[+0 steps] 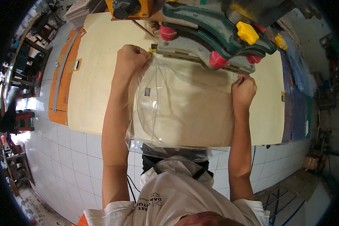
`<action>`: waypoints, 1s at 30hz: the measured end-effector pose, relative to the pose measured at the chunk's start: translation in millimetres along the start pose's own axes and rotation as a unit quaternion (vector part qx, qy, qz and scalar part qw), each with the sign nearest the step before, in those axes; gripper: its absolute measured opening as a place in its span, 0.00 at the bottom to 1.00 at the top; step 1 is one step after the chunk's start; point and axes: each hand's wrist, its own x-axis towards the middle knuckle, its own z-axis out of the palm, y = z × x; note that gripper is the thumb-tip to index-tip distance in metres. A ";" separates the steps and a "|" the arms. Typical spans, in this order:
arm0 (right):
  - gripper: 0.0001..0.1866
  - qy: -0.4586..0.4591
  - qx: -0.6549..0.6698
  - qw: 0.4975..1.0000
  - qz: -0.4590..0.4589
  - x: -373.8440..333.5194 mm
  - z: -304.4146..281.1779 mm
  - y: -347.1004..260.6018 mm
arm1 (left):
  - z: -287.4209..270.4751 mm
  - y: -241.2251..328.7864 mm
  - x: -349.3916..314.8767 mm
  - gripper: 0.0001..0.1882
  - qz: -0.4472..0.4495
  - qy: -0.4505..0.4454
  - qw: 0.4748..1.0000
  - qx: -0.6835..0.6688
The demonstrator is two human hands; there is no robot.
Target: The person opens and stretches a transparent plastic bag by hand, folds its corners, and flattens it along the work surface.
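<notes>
A clear plastic sheet [184, 101] stretches between my hands over the cream table surface, and its near edge hangs past the table's front edge. My left hand [133, 58] is closed, pinching the sheet's far left corner next to a small yellow piece at the machine's bar. At the far right corner, my right hand [245, 90] is closed on the sheet too, just under the bar's right end. Above the sheet's far edge stands a green and grey press machine [218, 37] with red knobs and a yellow star knob [248, 33]. The bar partly hides that edge.
An orange board [59, 109] with a metal ruler [64, 71] lies at the table's left end. Blue plastic sheets [299, 109] are at the right end. A stack of flat sheets [83, 11] sits at the far left. White floor tiles [83, 150] show in front.
</notes>
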 end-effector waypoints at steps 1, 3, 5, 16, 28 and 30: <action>0.06 0.000 0.000 1.000 -0.001 -0.1 -0.2 0.2 | 1.4 -1.4 0.3 0.10 0.000 0.003 1.000 -0.007; 0.06 0.008 -0.008 1.000 -0.015 -0.1 0.1 1.3 | 1.6 -1.8 1.1 0.10 -0.001 0.007 1.000 -0.014; 0.06 0.006 -0.011 1.000 -0.017 0.5 1.7 4.1 | 0.1 0.8 1.7 0.08 0.002 -0.006 0.999 0.036; 0.06 0.014 -0.011 1.000 -0.021 0.7 -0.1 2.1 | -1.1 -0.9 3.0 0.08 -0.006 -0.016 1.000 0.012; 0.06 -0.009 -0.017 1.000 -0.002 2.6 -2.3 1.9 | -2.6 3.1 0.9 0.11 0.000 -0.011 0.999 0.051; 0.07 -0.007 -0.008 1.000 0.002 2.5 -3.3 3.3 | -1.7 8.6 -1.8 0.11 0.002 -0.004 0.998 0.063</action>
